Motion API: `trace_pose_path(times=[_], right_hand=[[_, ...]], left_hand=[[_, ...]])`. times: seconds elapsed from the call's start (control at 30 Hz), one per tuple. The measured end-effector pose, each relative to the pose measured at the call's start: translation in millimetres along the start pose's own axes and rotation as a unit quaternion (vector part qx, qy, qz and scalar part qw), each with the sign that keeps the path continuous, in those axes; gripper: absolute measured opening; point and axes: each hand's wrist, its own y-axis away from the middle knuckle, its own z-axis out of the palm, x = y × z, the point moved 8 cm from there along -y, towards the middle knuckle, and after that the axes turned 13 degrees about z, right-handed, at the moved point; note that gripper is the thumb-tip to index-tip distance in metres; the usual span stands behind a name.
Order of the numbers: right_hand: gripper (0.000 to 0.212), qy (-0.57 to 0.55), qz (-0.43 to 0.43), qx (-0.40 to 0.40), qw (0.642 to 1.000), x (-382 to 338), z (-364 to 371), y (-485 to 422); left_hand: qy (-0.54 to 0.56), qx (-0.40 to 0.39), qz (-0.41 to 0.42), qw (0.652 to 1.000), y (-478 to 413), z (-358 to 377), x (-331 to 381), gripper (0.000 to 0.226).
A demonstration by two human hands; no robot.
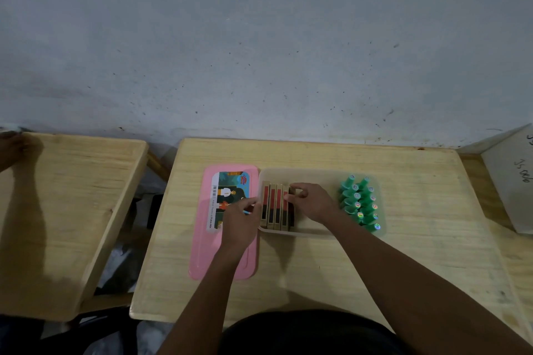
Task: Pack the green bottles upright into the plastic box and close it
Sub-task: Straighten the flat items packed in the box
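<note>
A translucent plastic box [305, 234] lies open on the wooden table [403, 253]. Several green bottles [360, 204] stand upright in two rows at its right end. At its left end several flat red-and-gold cartons [272, 207] stand on edge. My right hand [314, 204] reaches into the box and pinches the top of the rightmost carton. My left hand [239, 228] hovers over the pink lid [202, 253], which lies flat to the left of the box. Its curled fingers sit on the box's left rim.
A second wooden table [57, 210] stands to the left across a gap, with another person's hand [11, 150] at its far corner. A white carton with handwriting [516, 181] sits at the right edge. A grey wall rises behind the tables.
</note>
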Motion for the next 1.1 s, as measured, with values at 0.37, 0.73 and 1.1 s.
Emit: trace_pose_path(times=[0.37,0.73,1.1], right_hand=[[0.051,0.209,-0.117,0.137,0.961,-35,-1,13],[0.042,0.337,-0.161,0.07,0.925,-59,39,15],[0.045,0.222,-0.083,0.116,0.965,-38,13,12]], left_hand=[[0.005,-0.002,0.004,1.0,0,1,-1,0.029],[0.019,0.006,0.014,1.0,0,0,0,0.028],[0.012,0.005,0.01,1.0,0,0,-3,0.027]])
